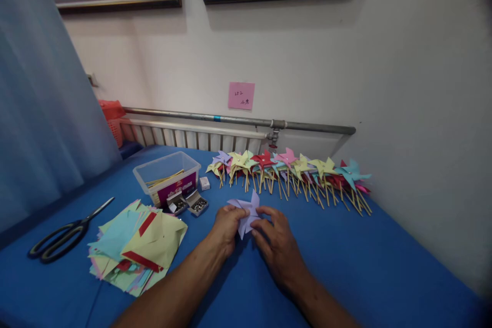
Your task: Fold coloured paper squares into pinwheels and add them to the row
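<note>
Both my hands meet over a lilac paper pinwheel head [246,210] held just above the blue table [365,266]. My left hand [226,228] pinches its left side with curled fingers. My right hand [274,243] grips its right and lower side, fingers bent over the folded points. No stick is visible on this piece.
A row of finished pinwheels on sticks [292,171] lies along the far edge. A clear plastic box [167,174] holds sticks, with two small boxes of pins [188,204] before it. A stack of coloured paper squares [134,248] and black scissors [65,236] lie at left.
</note>
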Motion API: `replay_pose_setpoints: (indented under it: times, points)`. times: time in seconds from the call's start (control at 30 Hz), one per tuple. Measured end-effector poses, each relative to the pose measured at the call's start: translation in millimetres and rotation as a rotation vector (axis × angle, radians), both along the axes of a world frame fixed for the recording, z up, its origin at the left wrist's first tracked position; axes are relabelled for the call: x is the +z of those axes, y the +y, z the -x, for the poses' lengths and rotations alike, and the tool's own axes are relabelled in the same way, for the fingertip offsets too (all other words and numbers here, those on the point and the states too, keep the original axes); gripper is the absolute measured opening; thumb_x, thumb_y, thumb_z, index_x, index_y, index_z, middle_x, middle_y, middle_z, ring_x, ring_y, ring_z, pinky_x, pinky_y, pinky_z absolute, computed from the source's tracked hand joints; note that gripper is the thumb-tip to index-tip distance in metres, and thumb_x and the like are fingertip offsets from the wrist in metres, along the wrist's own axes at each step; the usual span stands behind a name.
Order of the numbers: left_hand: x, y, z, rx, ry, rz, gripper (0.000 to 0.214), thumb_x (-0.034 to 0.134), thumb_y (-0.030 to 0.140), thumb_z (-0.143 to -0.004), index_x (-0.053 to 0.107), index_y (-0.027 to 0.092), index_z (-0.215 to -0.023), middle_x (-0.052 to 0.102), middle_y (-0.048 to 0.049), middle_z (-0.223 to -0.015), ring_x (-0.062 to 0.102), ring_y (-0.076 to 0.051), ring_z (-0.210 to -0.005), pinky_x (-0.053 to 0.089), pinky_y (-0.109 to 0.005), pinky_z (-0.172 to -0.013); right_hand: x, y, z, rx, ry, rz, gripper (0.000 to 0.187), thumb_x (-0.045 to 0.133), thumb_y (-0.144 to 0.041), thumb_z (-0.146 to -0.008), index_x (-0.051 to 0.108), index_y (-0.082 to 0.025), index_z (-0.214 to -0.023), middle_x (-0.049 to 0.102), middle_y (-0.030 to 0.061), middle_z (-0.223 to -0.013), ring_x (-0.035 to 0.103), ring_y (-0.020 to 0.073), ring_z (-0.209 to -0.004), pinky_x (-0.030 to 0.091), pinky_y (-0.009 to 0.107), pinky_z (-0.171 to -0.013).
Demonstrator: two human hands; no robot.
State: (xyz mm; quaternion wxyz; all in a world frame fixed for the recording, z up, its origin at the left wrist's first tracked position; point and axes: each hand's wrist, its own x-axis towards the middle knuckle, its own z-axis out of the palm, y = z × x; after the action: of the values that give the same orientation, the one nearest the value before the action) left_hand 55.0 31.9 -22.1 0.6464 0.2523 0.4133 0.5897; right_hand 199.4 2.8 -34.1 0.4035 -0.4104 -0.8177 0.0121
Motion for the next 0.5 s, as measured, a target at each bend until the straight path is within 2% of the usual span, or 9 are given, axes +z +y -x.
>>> replay_pose_setpoints:
  times: [0.13,0.27,0.37,0.5]
  points:
    - [0.7,-1,-1,-0.012,0.016,-0.001,0.02,0.076,0.017,-0.049,0.059,0.014,-0.06,0.059,0.0002,-0.055,0.051,-0.01,-0.05,0.036,-0.024,-0.053,1.7,-2,2,-0.014,0.099,0.087,0.015,0.052,-0.026,-0.095,0.067,-0.025,-0.093,0.058,0.0086,-0.119,0.056,0.0258,-0.114,0.046,0.047,-0.099]
    - [-0.9,-1,-1,-0.04,0.053,-0.028,0.02,0.077,0.018,-0.049,0.063,0.013,-0.064,0.064,-0.0027,-0.061,0.054,-0.012,-0.055,0.038,-0.025,-0.057,1.6,-2,3,-0.056,0.287,0.279,0.022,0.052,-0.038,-0.095,0.069,-0.025,-0.091,0.054,0.0095,-0.126,0.055,0.0264,-0.118,0.045,0.045,-0.1]
    - [-2.1,-1,-2,-0.063,0.064,-0.043,0.022,0.077,0.019,-0.049,0.066,0.012,-0.067,0.066,-0.0038,-0.063,0.056,-0.013,-0.057,0.04,-0.025,-0.058,-1.9,4,3,-0.075,0.435,0.4,0.029,0.054,-0.046,-0.092,0.069,-0.023,-0.081,0.053,0.0108,-0.13,0.053,0.0281,-0.122,0.046,0.042,-0.098]
    - [-3.3,-1,-3,-0.078,0.083,-0.028,0.022,0.076,0.019,-0.048,0.067,0.011,-0.066,0.066,-0.0047,-0.061,0.056,-0.013,-0.056,0.04,-0.026,-0.058,-8.1,12,2,-0.069,0.573,0.488,0.031,0.061,-0.049,-0.084,0.067,-0.022,-0.071,0.058,0.0121,-0.129,0.054,0.0302,-0.122,0.045,0.042,-0.097]
